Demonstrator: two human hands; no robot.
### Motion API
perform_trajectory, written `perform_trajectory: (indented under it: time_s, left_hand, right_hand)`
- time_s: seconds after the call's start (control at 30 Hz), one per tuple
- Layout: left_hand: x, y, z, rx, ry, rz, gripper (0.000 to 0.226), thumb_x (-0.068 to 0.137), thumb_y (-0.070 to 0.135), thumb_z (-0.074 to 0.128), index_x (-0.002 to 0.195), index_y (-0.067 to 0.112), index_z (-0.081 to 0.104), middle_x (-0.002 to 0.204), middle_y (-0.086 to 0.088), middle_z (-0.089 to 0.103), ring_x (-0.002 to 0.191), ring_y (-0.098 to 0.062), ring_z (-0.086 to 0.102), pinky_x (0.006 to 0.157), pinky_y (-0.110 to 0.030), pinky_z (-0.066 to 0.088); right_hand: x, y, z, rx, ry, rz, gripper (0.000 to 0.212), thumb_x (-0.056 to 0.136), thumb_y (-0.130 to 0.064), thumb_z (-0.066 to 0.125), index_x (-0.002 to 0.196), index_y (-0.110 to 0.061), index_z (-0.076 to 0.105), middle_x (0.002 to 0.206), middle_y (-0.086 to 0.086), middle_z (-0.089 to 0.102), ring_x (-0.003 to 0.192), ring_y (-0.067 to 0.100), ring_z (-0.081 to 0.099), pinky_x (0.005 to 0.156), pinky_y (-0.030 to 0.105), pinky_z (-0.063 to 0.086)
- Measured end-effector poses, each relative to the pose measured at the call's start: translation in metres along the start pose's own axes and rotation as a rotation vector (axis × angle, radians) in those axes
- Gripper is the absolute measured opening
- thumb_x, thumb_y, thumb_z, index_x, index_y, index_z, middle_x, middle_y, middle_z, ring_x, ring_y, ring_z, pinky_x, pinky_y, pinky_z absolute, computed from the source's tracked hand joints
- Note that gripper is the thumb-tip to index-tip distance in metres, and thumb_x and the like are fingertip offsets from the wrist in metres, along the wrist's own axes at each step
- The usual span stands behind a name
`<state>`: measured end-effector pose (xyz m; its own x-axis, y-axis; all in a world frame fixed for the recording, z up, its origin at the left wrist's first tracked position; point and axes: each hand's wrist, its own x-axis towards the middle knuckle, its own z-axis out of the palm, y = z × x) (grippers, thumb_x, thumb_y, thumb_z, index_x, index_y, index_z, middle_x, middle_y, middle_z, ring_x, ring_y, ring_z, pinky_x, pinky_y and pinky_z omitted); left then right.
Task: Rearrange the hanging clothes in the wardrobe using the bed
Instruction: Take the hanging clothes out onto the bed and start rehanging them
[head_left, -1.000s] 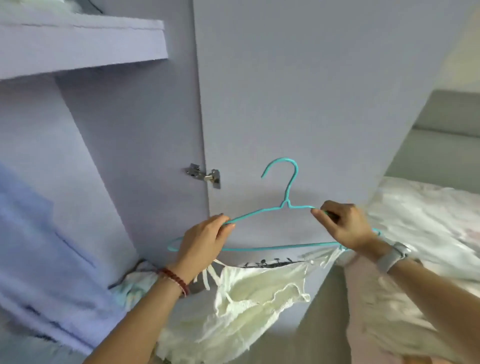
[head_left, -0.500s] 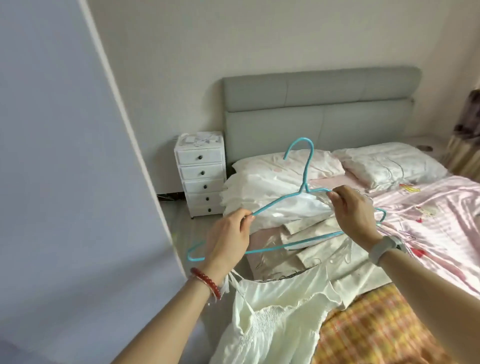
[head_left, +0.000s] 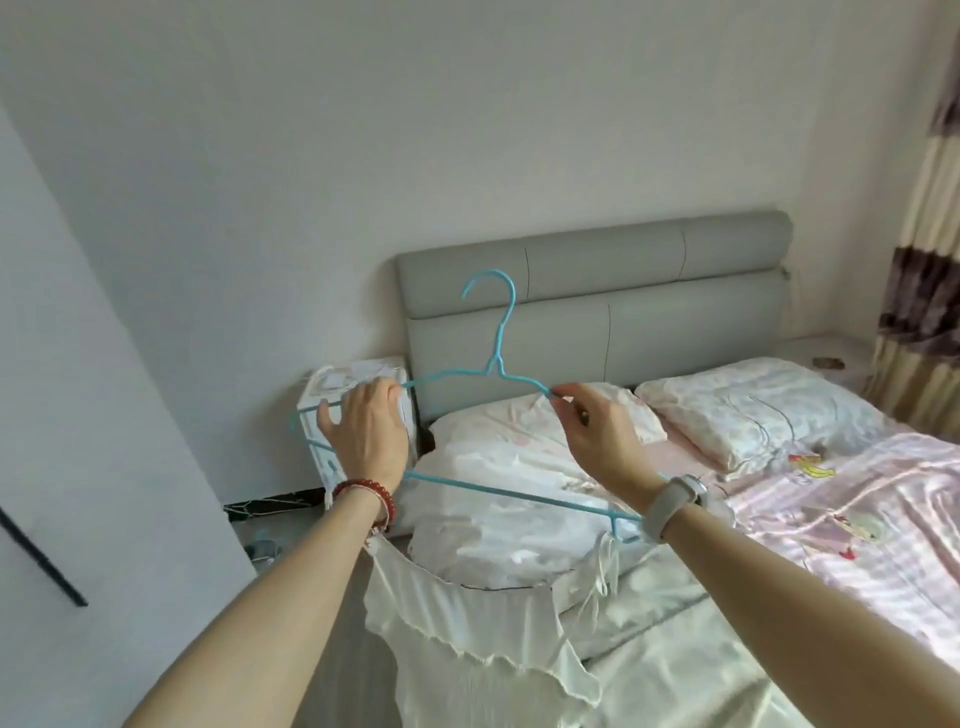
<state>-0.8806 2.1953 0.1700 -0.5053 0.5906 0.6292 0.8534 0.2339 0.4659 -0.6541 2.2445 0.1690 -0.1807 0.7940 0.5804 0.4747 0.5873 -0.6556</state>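
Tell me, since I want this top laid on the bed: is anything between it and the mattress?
Nothing visible blocks it. The cream top hangs from the blue hanger, held by the left hand and right hand, at the bed edge.

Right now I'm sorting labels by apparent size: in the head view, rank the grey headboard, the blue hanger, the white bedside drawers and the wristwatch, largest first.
1. Grey headboard, widest by far.
2. Blue hanger; it is held near the camera, so its true size is surely overstated.
3. White bedside drawers, partly hidden behind the left hand.
4. Wristwatch, smallest.
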Motion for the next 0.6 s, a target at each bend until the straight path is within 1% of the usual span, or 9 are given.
perform_trajectory:
  time_s: [0.07,0.1,0.17,0.23,0.3,0.4,0.47,0.53,0.6]
  left_hand:
    - [0.034,0.009,-0.004,0.007,0.065,-0.026,0.019,0.094,0.016,0.046,0.097,0.011,0.064,0.106,-0.010,0.063,0.114,-0.029,0.049,0.107,-0.052,0.012]
    - [0.053,0.016,-0.005,0.005,0.076,-0.048,0.022,0.095,0.018,0.044,0.105,0.012,0.063,0.117,-0.009,0.060,0.124,-0.027,0.042,0.108,-0.053,0.008]
    - [0.092,0.032,-0.010,-0.017,0.064,-0.075,0.031,0.097,0.022,0.039,0.124,0.016,0.054,0.141,-0.006,0.043,0.138,-0.026,0.022,0.110,-0.054,0.004]
    - [0.129,0.048,-0.013,-0.033,0.035,-0.038,0.040,0.097,0.024,0.036,0.137,0.020,0.039,0.152,-0.005,0.023,0.142,-0.026,0.007,0.110,-0.056,0.004]
    - [0.162,0.062,-0.013,-0.030,0.015,0.044,0.047,0.097,0.027,0.035,0.143,0.024,0.027,0.156,-0.004,0.010,0.143,-0.028,0.000,0.110,-0.057,0.003]
    - [0.203,0.085,-0.006,-0.020,-0.012,0.167,0.054,0.097,0.034,0.031,0.146,0.030,0.011,0.157,-0.002,-0.003,0.143,-0.028,-0.005,0.111,-0.056,0.000]
    - [0.225,0.103,0.007,-0.018,-0.029,0.232,0.055,0.097,0.036,0.029,0.146,0.032,0.006,0.156,0.000,-0.007,0.142,-0.027,-0.008,0.111,-0.054,0.000]
    - [0.241,0.124,0.026,-0.034,-0.057,0.276,0.054,0.097,0.037,0.028,0.146,0.034,0.005,0.156,0.000,-0.008,0.142,-0.026,-0.008,0.112,-0.053,0.000]
    - [0.249,0.147,0.054,-0.076,-0.109,0.301,0.053,0.097,0.037,0.027,0.146,0.035,0.007,0.156,0.001,-0.007,0.143,-0.025,-0.007,0.112,-0.052,0.000]
  right_hand:
    - [0.033,-0.014,0.010,0.079,0.059,-0.015,0.013,0.089,-0.017,0.056,0.093,-0.010,0.066,0.048,-0.012,0.043,0.047,0.015,0.037,0.054,0.026,0.031]
    - [0.051,-0.020,0.014,0.117,0.089,-0.014,0.013,0.089,-0.017,0.056,0.092,-0.011,0.067,0.047,-0.013,0.042,0.046,0.012,0.037,0.055,0.026,0.032]
    - [0.089,-0.034,0.019,0.176,0.145,-0.023,0.012,0.088,-0.015,0.057,0.091,-0.011,0.068,0.048,-0.016,0.043,0.043,0.003,0.037,0.055,0.025,0.032]
    - [0.126,-0.047,0.020,0.205,0.194,-0.038,0.012,0.088,-0.014,0.056,0.090,-0.011,0.068,0.049,-0.016,0.045,0.042,0.002,0.040,0.052,0.022,0.031]
    - [0.157,-0.055,0.017,0.223,0.254,-0.064,0.012,0.088,-0.012,0.056,0.087,-0.010,0.068,0.047,-0.013,0.042,0.044,0.002,0.042,0.048,0.013,0.029]
    - [0.198,-0.056,0.005,0.224,0.332,-0.076,0.012,0.088,-0.012,0.055,0.085,-0.009,0.066,0.047,-0.011,0.042,0.044,0.000,0.042,0.047,0.010,0.031]
    - [0.223,-0.048,-0.008,0.210,0.383,-0.062,0.012,0.089,-0.013,0.054,0.088,-0.009,0.066,0.049,-0.012,0.045,0.045,0.003,0.045,0.048,0.009,0.032]
    - [0.246,-0.032,-0.025,0.189,0.444,-0.033,0.014,0.089,-0.013,0.054,0.091,-0.008,0.067,0.052,-0.012,0.047,0.046,0.006,0.043,0.049,0.011,0.032]
    - [0.264,-0.007,-0.045,0.163,0.508,0.011,0.015,0.089,-0.013,0.053,0.092,-0.007,0.067,0.055,-0.008,0.051,0.051,0.007,0.044,0.051,0.018,0.029]
